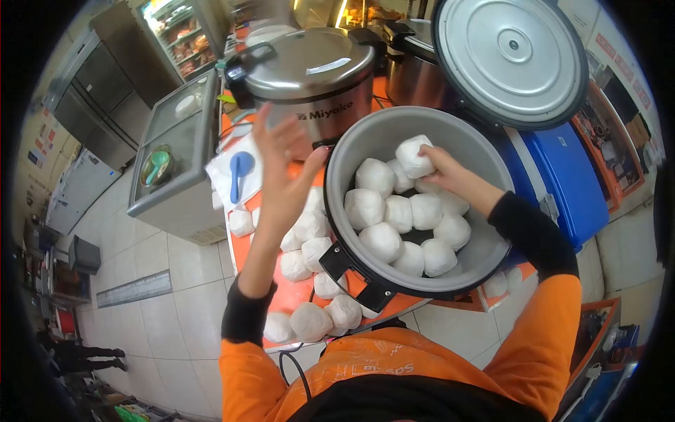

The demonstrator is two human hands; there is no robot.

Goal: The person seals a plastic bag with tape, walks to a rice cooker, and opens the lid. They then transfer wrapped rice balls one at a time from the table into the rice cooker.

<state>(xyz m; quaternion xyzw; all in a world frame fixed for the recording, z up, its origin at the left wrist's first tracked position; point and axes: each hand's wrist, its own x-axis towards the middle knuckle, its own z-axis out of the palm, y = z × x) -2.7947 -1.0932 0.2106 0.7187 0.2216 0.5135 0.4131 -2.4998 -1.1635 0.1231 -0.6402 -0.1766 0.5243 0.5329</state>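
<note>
A large rice cooker [492,169] stands open in front of me with its lid [513,46] tilted up behind it. Several white, round wrapped bundles [364,209] are piled inside its grey pot. My right hand [439,169] reaches over the pot and grips one white wrapped bundle [415,156] at the top of the pile. Raised outside the pot's left rim, my left hand [285,169] is blurred, its fingers apart and nothing in it. More white bundles [311,321] lie on the orange table [299,290] to the left of the cooker.
A closed Miyako rice cooker [309,77] stands behind my left hand. A blue rice paddle [240,169] lies on white sheets [219,172]. At left is a chest freezer [176,155] with a green bowl on top. A blue cooler box [566,176] stands at right.
</note>
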